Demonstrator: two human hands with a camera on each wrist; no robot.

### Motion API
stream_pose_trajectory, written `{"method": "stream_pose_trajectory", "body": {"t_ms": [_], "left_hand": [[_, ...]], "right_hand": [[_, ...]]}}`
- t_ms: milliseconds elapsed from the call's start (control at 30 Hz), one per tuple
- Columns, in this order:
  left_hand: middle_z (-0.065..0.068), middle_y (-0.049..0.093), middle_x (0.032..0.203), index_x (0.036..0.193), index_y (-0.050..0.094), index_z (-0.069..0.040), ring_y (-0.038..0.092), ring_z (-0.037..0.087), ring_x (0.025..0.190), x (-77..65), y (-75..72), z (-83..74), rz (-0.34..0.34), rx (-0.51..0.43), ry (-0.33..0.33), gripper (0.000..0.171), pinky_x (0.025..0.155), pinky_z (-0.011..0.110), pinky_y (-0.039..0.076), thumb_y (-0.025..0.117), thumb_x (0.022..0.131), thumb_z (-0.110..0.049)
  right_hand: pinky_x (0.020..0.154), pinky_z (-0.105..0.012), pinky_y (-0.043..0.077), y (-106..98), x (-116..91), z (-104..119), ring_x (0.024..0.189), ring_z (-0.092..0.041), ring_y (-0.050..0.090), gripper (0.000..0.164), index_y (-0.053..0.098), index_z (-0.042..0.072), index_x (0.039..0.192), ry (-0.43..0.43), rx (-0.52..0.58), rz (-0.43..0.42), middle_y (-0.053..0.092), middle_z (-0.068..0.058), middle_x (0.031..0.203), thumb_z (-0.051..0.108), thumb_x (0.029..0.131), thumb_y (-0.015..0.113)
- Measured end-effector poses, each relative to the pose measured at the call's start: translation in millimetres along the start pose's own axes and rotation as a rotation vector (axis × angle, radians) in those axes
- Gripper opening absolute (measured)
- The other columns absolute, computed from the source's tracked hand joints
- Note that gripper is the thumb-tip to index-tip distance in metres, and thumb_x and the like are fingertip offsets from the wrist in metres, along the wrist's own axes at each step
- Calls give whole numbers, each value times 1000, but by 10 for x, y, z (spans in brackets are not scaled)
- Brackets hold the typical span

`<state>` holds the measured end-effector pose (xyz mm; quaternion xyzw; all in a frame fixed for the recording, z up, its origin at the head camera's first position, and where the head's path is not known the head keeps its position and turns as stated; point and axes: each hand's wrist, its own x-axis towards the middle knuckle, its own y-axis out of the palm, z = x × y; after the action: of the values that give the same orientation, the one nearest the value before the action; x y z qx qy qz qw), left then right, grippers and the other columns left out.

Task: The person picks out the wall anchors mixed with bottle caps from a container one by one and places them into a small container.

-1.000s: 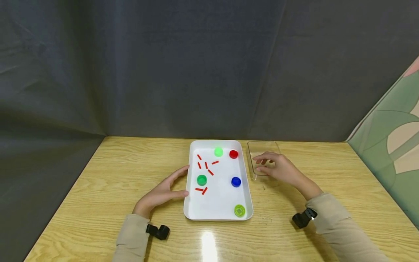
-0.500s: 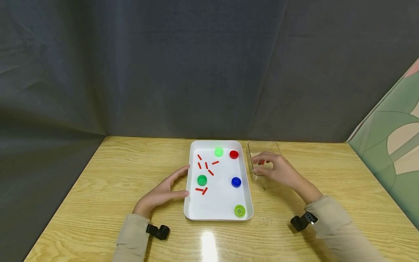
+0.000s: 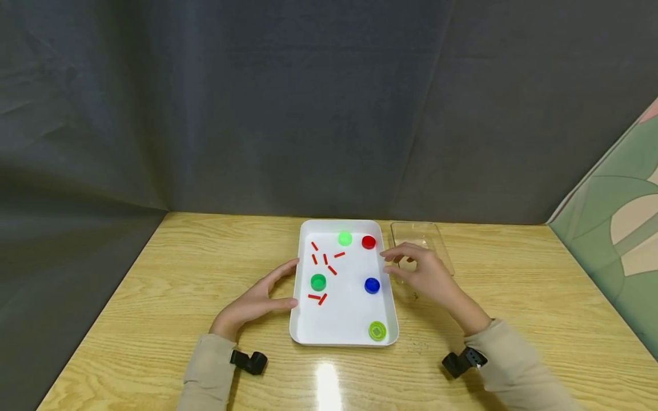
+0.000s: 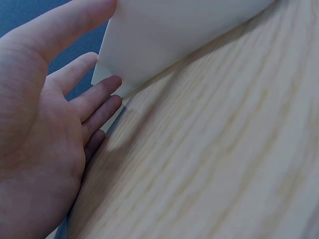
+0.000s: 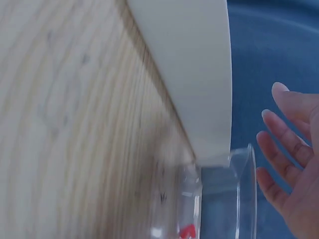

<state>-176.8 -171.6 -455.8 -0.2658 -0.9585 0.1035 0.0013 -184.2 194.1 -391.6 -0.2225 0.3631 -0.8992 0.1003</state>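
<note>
My left hand (image 3: 253, 301) rests at the left side of the white tray (image 3: 341, 341), thumb and fingertips against its wall. In the left wrist view the tray's outer wall (image 4: 164, 35) meets those extended fingers. My right hand (image 3: 426, 275) hovers over the tray's right rim, in front of the clear box (image 3: 446, 251). Its fingers are loosely bent and nothing shows between them. Short red sticks (image 3: 332, 270) lie scattered in the tray's left half. In the right wrist view a red piece (image 5: 188, 231) shows through the clear box's wall.
Round caps lie in the tray: light green (image 3: 345, 238), red (image 3: 368, 242), dark green (image 3: 318, 282), blue (image 3: 372, 285) and yellow-green (image 3: 377, 330). A dark cloth (image 3: 308, 114) stands behind the wooden table (image 3: 154, 297).
My right hand has moved left, from over the clear box to the tray's right rim. The left hand has stayed in place, and the sticks and caps lie as before.
</note>
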Motion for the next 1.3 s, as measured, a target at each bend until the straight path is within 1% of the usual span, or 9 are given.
{"method": "stream_pose_trajectory", "body": {"t_ms": [167, 400, 667, 833, 900, 1000, 1100, 1200, 1300], "left_hand": [[-5, 24, 161, 156, 31, -28, 13, 18, 148, -3, -2, 6, -4, -2, 1, 83, 118, 54, 10, 77, 88, -16], [-5, 25, 161, 156, 31, -29, 13, 19, 148, -4, 5, 3, -2, 2, 2, 83, 118, 54, 11, 77, 88, -16], [-5, 26, 160, 155, 32, -30, 14, 18, 148, -11, 12, -11, -3, -23, 0, 82, 118, 54, 10, 76, 89, -12], [-4, 25, 160, 156, 31, -28, 14, 18, 148, -17, 15, -14, -4, -27, 0, 82, 118, 54, 10, 75, 89, -12], [-4, 25, 160, 156, 31, -28, 14, 18, 148, -15, 16, -15, -4, -22, 0, 82, 118, 53, 10, 76, 89, -13], [-4, 25, 161, 156, 31, -27, 14, 19, 148, -11, 17, -11, -5, -11, 0, 82, 118, 53, 11, 76, 89, -14], [-4, 25, 161, 156, 31, -27, 14, 19, 148, -9, 15, -7, -6, -6, 0, 82, 118, 54, 11, 77, 88, -16], [-4, 25, 161, 156, 31, -26, 14, 19, 148, -9, 13, -2, -3, -8, 3, 83, 118, 54, 11, 77, 88, -16], [-4, 25, 161, 157, 30, -25, 14, 19, 148, -9, 10, 1, 1, -10, 4, 83, 118, 54, 11, 77, 89, -16]], "right_hand": [[78, -45, 50, 93, 8, 151, 88, -23, 61, 23, 76, 7, 105, 14, 22, 0, 72, -5, 100, 3, 83, 80], [75, -43, 50, 219, 0, 340, 86, -20, 61, 20, 77, 8, 102, 21, 19, -26, 72, -1, 97, 7, 82, 81], [74, -43, 52, 409, 28, 427, 84, -16, 62, 20, 77, 12, 101, 0, 45, -10, 72, 2, 93, 12, 81, 83], [73, -43, 53, 517, 47, 493, 85, -17, 62, 19, 77, 13, 100, 14, 67, 1, 72, 4, 95, 12, 82, 83], [71, -41, 53, 557, 50, 518, 85, -18, 63, 19, 78, 13, 100, 21, 70, -1, 73, 4, 95, 13, 82, 83], [68, -36, 52, 615, 56, 545, 84, -18, 63, 18, 78, 11, 99, 42, 77, -2, 73, 4, 93, 13, 81, 83], [71, -33, 49, 678, 62, 575, 83, -14, 62, 19, 78, 11, 98, 90, 86, -1, 73, 6, 91, 13, 80, 84], [74, -34, 48, 737, 67, 610, 83, -13, 62, 18, 78, 12, 97, 131, 92, 2, 72, 7, 91, 13, 80, 84], [72, -33, 49, 791, 67, 634, 82, -13, 62, 18, 78, 13, 96, 149, 87, -2, 73, 6, 93, 13, 79, 85]]}}
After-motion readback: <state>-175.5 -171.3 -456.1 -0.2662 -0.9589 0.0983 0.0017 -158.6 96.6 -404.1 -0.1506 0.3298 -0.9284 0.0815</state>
